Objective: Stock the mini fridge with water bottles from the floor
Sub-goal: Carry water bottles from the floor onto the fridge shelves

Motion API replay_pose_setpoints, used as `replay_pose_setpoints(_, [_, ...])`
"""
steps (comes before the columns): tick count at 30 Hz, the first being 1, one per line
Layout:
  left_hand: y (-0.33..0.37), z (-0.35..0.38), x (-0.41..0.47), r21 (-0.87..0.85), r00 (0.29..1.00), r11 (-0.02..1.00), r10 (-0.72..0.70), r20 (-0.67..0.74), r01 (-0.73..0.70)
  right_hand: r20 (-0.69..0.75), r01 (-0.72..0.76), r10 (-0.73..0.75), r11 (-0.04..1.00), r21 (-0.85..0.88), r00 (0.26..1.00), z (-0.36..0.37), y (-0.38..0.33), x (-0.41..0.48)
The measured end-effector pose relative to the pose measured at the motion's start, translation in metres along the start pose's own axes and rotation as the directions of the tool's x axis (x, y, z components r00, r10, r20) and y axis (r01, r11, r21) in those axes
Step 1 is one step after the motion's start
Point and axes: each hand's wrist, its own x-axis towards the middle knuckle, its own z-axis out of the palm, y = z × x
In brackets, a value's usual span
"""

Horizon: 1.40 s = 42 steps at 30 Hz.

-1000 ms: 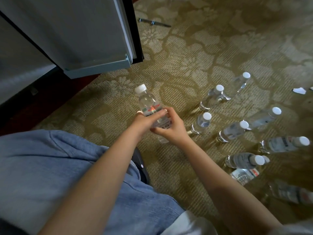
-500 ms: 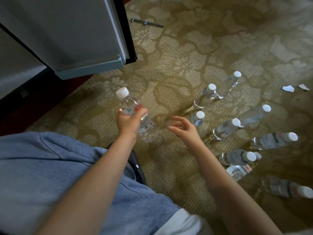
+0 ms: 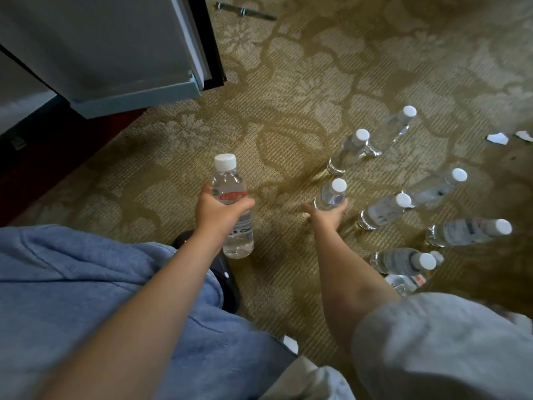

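One hand lifts a water bottle while the other takes hold of a second on the carpet.

At the upper left, the grey mini fridge door (image 3: 115,53) stands open over the carpet's left edge, where the patterned carpet (image 3: 288,82) meets a dark red strip. The left hand (image 3: 219,216) is wrapped round the middle of the held bottle (image 3: 232,197), which is clear of the carpet, near its left edge, upright with its white cap on top. To its right, the right hand (image 3: 327,217) curls thumb and fingers round the lower body of the standing bottle (image 3: 331,194), near the carpet's middle. Further right, the other bottles (image 3: 383,210) stand grouped toward the carpet's right edge, capped, with at least one lying flat at the near end. Two paper scraps (image 3: 497,138) lie by the right edge, and a metal rod (image 3: 245,11) by the far edge.
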Motion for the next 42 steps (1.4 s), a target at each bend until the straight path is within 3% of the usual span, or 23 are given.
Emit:
replay_pose_setpoints(7, [-0.004,-0.002,0.000,0.019,1.000,1.000,0.008,0.012,-0.008,-0.093,0.029,-0.016,0.990,0.140,0.996,-0.001,-0.016,0.008])
replay_pose_setpoints(13, [-0.004,0.000,0.001,0.030,0.999,0.999,-0.015,0.033,0.014,-0.107,0.087,-0.080,0.994,0.067,0.991,-0.002,-0.021,-0.006])
replay_pose_setpoints(19, [0.003,-0.004,0.000,-0.016,1.000,1.000,-0.026,0.008,0.027,0.101,0.217,-0.229,0.969,0.117,0.968,0.020,-0.033,-0.033])
replay_pose_setpoints(21, [0.008,-0.008,-0.001,-0.031,1.000,0.999,-0.018,-0.016,0.017,0.212,0.274,-0.306,0.947,0.169,0.928,0.025,-0.045,-0.047])
replay_pose_setpoints(27, [0.031,-0.025,-0.007,-0.045,0.993,0.996,0.068,-0.099,-0.073,0.526,0.393,-0.470,0.883,0.258,0.709,0.031,-0.103,-0.103])
replay_pose_setpoints(35, [0.088,-0.087,-0.015,-0.184,0.936,0.935,0.256,-0.241,-0.303,0.550,0.472,-0.619,0.785,0.401,0.561,0.052,-0.169,-0.189])
replay_pose_setpoints(42, [0.128,-0.164,-0.026,-0.234,0.815,0.834,0.361,-0.454,-0.500,0.604,0.533,-0.663,0.736,0.417,0.443,0.089,-0.205,-0.259])
